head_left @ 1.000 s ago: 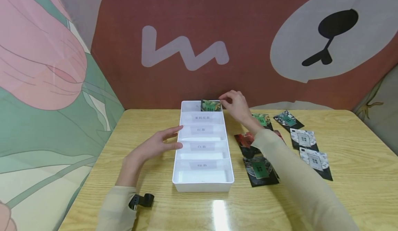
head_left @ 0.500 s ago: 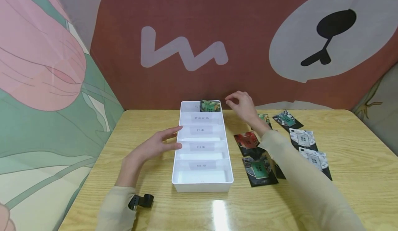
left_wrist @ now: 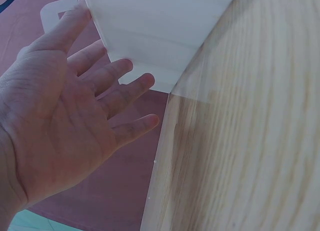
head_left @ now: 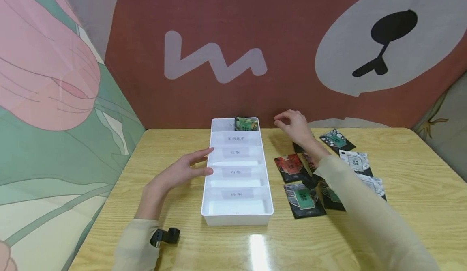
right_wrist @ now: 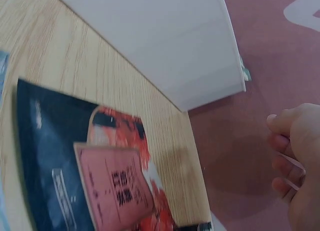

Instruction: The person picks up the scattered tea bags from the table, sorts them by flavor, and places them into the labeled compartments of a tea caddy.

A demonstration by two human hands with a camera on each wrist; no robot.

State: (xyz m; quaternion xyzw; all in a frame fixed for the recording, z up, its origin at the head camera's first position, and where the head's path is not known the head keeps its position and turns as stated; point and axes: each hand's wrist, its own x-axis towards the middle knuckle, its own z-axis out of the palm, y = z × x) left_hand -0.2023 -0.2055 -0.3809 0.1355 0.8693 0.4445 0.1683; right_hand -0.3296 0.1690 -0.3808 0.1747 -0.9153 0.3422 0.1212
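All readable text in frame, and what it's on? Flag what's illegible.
Box labels, far to near:
"乌", far label; rest hidden by the green packet
"茉莉花茶", second label
"红茶", third label
"白茶", fourth label
"绿茶", near label; first character blurry, likely reading
Red packet: sideways print, too blurred to read surely
Other packets: too small to read

Smooth plastic box, glossy wood-grain table (it mirrors light), matt cloth sleeves.
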